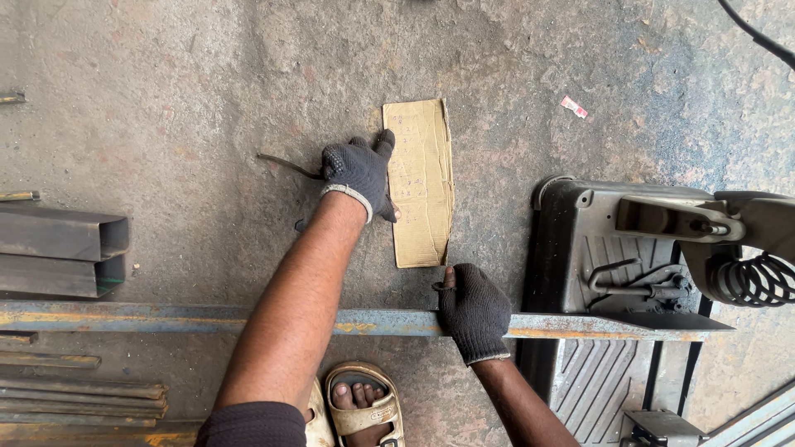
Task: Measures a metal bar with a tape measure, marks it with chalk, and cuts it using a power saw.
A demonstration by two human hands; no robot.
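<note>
Left hand point(358, 172) presses cardboard point(421, 182); right hand point(474, 311) grips bar point(166, 319).

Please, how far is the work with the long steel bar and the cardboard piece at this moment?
Done, as it looks: the long steel bar lies across the saw base on the floor. In hand: the right hand presses on the bar, and the left hand rests on the edge of the cardboard piece on the floor. Left: the bar looks uncut, still one piece.
</note>
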